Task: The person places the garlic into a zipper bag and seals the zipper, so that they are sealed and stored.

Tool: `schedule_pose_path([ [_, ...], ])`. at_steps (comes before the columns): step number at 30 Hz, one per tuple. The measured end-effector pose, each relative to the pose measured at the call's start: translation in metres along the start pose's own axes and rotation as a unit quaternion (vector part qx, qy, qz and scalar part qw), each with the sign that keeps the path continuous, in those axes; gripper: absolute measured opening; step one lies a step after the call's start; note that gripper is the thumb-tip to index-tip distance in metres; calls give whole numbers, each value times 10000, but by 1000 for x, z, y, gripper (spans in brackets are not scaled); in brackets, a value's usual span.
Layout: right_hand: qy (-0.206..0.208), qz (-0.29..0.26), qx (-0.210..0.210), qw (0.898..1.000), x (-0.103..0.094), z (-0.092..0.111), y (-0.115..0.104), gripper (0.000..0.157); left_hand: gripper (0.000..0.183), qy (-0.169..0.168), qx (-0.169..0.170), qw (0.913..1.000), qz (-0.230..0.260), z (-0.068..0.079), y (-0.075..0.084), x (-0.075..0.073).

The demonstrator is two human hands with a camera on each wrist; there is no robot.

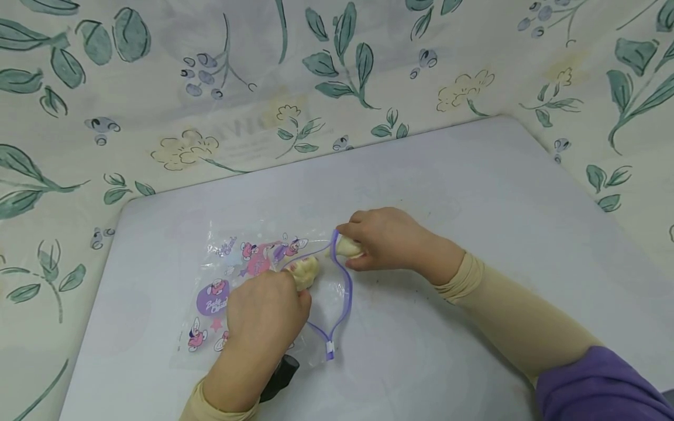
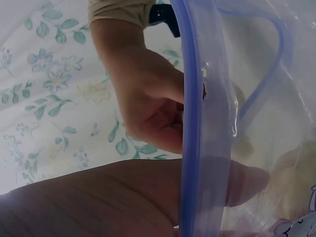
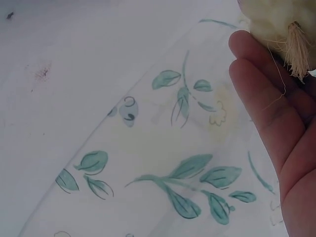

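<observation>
A clear zip bag [image 1: 231, 275] printed with pink cartoon figures lies flat on the pale table [image 1: 474, 193], its purple zip rim [image 1: 344, 292] gaping to the right. My left hand [image 1: 286, 292] pinches the near side of the rim [image 2: 192, 123], beside a pale garlic bulb [image 1: 306, 271] that lies inside the bag. My right hand [image 1: 363, 245] grips a second garlic bulb [image 1: 348, 247] at the bag's mouth. The right wrist view shows that bulb [image 3: 276, 19], root tuft down, against my fingers [image 3: 266, 98]. In the left wrist view the right hand [image 2: 148, 98] is just beyond the rim.
A floral cloth [image 1: 210, 88] with green leaves rises behind and around the table on all far sides. The table's right half and front right carry only my sleeved right forearm [image 1: 516, 327]. A black wrist strap [image 1: 279, 377] sits under my left wrist.
</observation>
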State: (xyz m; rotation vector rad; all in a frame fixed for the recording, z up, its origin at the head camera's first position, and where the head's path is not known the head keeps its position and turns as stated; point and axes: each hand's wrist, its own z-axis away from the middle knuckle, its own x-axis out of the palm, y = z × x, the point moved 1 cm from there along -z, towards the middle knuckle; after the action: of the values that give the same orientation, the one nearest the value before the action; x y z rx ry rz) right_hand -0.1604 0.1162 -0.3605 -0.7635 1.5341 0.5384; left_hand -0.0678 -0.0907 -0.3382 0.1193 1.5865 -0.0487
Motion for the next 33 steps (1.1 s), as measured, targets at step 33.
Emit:
schedule_pose_path([
  [33, -72, -584, -199, 9981, -38, 20, -20, 53, 30, 34, -10, 10000, -1, 1, 2, 0],
])
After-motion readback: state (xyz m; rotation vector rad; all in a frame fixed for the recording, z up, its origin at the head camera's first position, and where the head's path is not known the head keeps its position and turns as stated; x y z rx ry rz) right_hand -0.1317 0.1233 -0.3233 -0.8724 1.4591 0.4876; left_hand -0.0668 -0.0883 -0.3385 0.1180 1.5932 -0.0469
